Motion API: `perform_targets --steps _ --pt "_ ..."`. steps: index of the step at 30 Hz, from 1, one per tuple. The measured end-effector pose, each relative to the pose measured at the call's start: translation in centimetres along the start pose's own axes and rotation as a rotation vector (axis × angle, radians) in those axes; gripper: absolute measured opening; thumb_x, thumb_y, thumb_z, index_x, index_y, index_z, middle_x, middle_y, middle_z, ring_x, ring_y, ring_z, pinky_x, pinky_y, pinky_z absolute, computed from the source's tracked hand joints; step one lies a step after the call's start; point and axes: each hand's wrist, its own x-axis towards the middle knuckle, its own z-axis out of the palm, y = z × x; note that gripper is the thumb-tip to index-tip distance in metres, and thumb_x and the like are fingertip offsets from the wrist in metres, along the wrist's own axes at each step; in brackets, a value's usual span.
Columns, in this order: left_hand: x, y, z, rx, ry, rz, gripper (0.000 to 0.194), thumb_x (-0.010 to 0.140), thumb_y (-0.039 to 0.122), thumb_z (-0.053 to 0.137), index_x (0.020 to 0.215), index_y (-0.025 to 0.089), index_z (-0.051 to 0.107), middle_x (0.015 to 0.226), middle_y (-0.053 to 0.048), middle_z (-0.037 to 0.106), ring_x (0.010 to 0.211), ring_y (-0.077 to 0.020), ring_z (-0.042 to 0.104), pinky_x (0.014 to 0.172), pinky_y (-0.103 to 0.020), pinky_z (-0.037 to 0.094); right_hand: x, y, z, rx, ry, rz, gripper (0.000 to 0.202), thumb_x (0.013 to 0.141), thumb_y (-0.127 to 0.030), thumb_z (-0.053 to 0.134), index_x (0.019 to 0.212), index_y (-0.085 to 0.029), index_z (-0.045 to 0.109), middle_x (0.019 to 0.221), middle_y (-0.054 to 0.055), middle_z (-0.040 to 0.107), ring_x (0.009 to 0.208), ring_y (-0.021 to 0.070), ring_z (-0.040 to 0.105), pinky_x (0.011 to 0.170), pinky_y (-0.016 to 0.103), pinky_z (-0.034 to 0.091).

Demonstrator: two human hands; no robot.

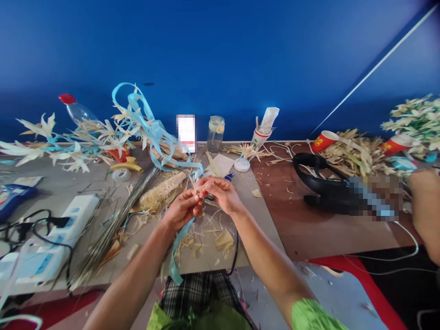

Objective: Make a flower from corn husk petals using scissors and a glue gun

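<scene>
Green shirt [201, 321] is showing nearest, with plaid cloth [187, 288] just past it, below the near edge of the grey surface [257, 236]. My hands are coming together above that surface, between its near and far edges. Left hand [182, 206] is pinching the base of some pale husk strips [193, 184], thumb against fingers; right hand [223, 195] is pinching right beside it, fingertips nearly touching. Blue ribbon [177, 256] is hanging below my left hand, its loose end dropping past the near edge; whether it's joining the looped ribbon [147, 112] toward the far left corner, I can't tell. Handling guess: husk is looking feather-light, dry, papery, likely tearing if squeezed hard, so base is being the better grip, not tips. Ribbon is looking soft, limp, maybe slippery; gripping close to the husk should be working best. Pose: forearms are reaching in from the near edge, angling inward, fingers curling, right hand sitting slightly higher.
</scene>
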Motion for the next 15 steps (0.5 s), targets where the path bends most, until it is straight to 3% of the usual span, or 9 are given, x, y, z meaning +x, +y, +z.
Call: perform_targets --steps 4,7,12,15 --pt "-0.3 0.2 -0.2 -0.053 -0.107 0.005 0.028 0.069 0.033 0.073 0.081 0.011 0.062 0.069 -0.003 0.06 0.045 -0.0065 0.049 0.046 -0.022 0.04 0.2 0.0 -0.1 0.103 0.063 0.042 0.029 0.073 -0.045 0.065 0.063 -0.018 0.059 0.064 0.002 0.058 0.072 0.0168 0.058 0.069 0.033 0.048" --pt "-0.3 0.1 -0.3 -0.055 -0.118 0.001 0.033 0.071 0.04 0.069 0.085 0.011 0.064 0.07 -0.003 0.06 0.045 -0.0068 0.048 0.045 -0.022 0.04 0.2 -0.1 -0.2 0.111 0.077 0.041 0.027 0.073 -0.044 0.065 0.063 -0.019 0.059 0.06 0.002 0.057 0.072 0.0169 0.057 0.07 0.032 0.047" --pt "-0.2 0.0 -0.3 0.008 0.004 0.056 0.02 0.072 0.029 0.07 0.079 0.011 0.063 0.062 0.0 0.057 0.041 -0.0045 0.045 0.044 -0.019 0.036 0.2 0.0 -0.7 -0.037 0.13 0.024 0.027 0.074 -0.04 0.062 0.058 -0.018 0.06 0.08 0.005 0.06 0.076 0.015 0.055 0.071 0.029 0.044" --pt "0.1 0.1 -0.3 0.073 0.125 0.14 0.022 0.068 0.028 0.073 0.078 0.011 0.064 0.06 0.0 0.057 0.042 -0.0056 0.047 0.043 -0.019 0.036 0.3 0.1 -1.2 -0.127 0.165 0.044 0.027 0.073 -0.036 0.059 0.055 -0.018 0.055 0.066 0.001 0.056 0.064 0.0117 0.05 0.065 0.026 0.042"
